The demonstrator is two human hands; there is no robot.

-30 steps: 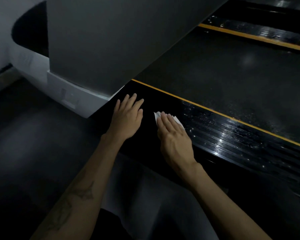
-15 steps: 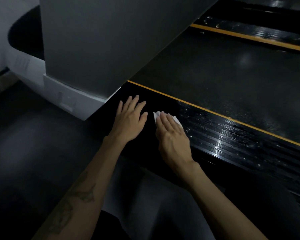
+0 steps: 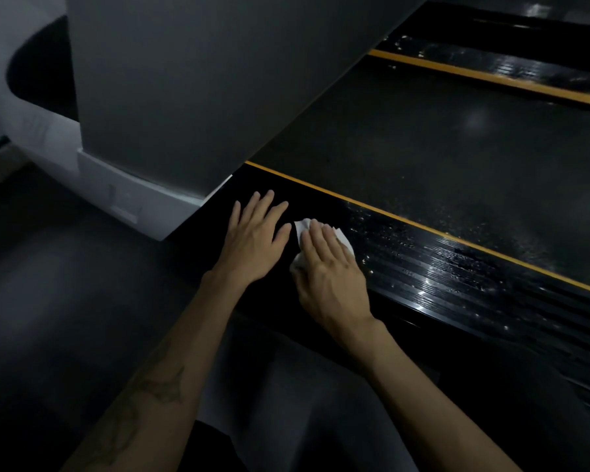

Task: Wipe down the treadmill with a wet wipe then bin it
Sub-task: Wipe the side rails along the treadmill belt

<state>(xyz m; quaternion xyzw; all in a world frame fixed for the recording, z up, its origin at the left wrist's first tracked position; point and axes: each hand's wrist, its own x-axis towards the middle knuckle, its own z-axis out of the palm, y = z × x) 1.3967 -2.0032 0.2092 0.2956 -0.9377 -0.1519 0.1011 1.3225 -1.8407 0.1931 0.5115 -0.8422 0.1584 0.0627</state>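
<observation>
The wet wipe (image 3: 321, 240) lies flat on the near side rail (image 3: 440, 284) of the treadmill, directly under the right hand (image 3: 327, 267). That hand's fingers (image 3: 315, 235) are extended and pressed down on the wipe; they do not curl round it, and white edges show past the fingertips and beside the thumb. The left hand (image 3: 254, 240) rests palm down on the same rail, just beside the right one on the upright's side, fingers released and slightly spread, holding nothing.

The rail's long axis runs from the grey upright column (image 3: 184, 97) at upper left down toward the lower right. Both hands sit at the column end of it. The stretch of rail beyond the right hand, toward the lower right, shines with wet beads and streaks; the patch under and between the hands looks dull. In my judgement the wiping of this rail is well advanced and the end by the column is what remains here.

Room for a stroke is tight toward the column, where the left hand stands in the way, and open along the rail to the right. The yellow stripe (image 3: 457, 238) bounds the rail on the far side, with the belt (image 3: 440, 158) beyond it; the near edge drops to the floor (image 3: 65, 284). No bin is in view.
</observation>
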